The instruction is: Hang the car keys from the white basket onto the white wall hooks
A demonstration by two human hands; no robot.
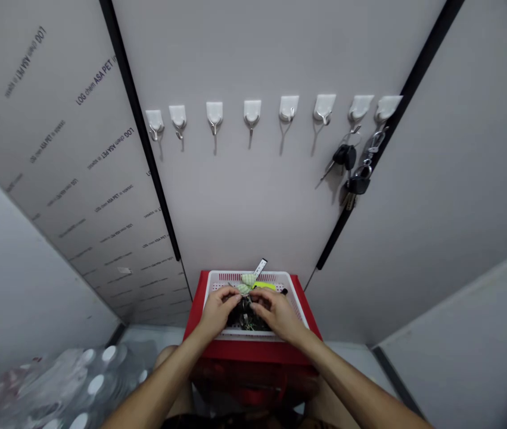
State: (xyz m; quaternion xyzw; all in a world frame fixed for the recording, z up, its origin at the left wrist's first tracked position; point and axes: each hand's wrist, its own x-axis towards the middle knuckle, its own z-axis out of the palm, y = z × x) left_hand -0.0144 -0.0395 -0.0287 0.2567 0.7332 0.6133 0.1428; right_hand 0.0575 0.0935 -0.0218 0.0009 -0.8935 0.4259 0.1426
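Note:
My left hand point(218, 308) and my right hand point(279, 311) meet over a white plastic basket point(298, 295). Thumb and fingers of each are pinched together at the top of a dark bunch of keys point(246, 316) with small metallic bits, partly covered by the fingers. Behind the fingertips in the basket lie a pale green checked piece point(248, 279), a bright yellow-green item point(264, 286) and a white strip with dark marks point(260, 267) that sticks up past the rim.
The basket stands on a red stool point(195, 310). White adhesive hooks point(252, 111) line the wall ahead; keys point(345, 156) and another key bunch point(357, 183) hang from the two rightmost. Clear bottles with white caps point(96, 384) stand at lower left. Panels close in both sides.

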